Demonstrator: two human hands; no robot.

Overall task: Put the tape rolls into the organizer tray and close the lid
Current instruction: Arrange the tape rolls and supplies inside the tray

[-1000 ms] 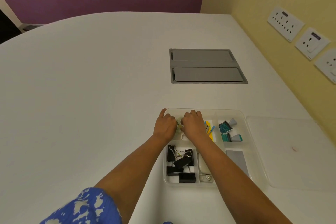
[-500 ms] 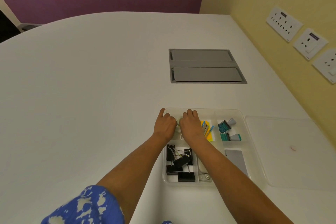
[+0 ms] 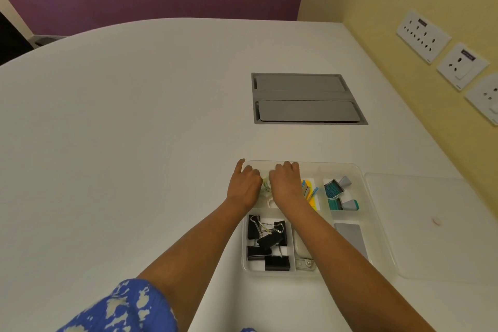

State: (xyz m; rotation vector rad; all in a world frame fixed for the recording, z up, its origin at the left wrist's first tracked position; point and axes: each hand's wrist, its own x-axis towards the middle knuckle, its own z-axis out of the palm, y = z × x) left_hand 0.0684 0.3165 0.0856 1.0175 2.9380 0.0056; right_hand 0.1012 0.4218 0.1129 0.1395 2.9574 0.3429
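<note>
From the head camera, both hands are down in the far-left compartment of the clear plastic organizer tray [image 3: 361,170], which sits on the white table [image 3: 121,129]. The left hand [image 3: 244,186] and the right hand [image 3: 286,184] are curled knuckles-up, almost touching, with a small pale tape roll [image 3: 266,185] showing in the gap between them. The fingers of both hands are bent closed around that spot, but the fingertips are hidden under the knuckles, so I cannot tell which hand actually holds the roll, or whether both do. A second whitish ring [image 3: 270,201], probably another tape roll, lies in the same compartment just nearer the camera, beside the right wrist.

The near-left compartment holds black binder clips [image 3: 265,237]; sticky flags [image 3: 308,191] and teal stamps [image 3: 338,194] fill compartments to the right. The translucent lid [image 3: 436,224] lies flat on the table just beside the tray's right edge, not yet on.

The rolls look light and rigid, with smooth sides that could slip; pinching across the outer rim, or hooking a finger through the core, should control them best. The lid is thin and likely flexible, so lifting it by two opposite edges would keep it level while seating it over the tray.
</note>
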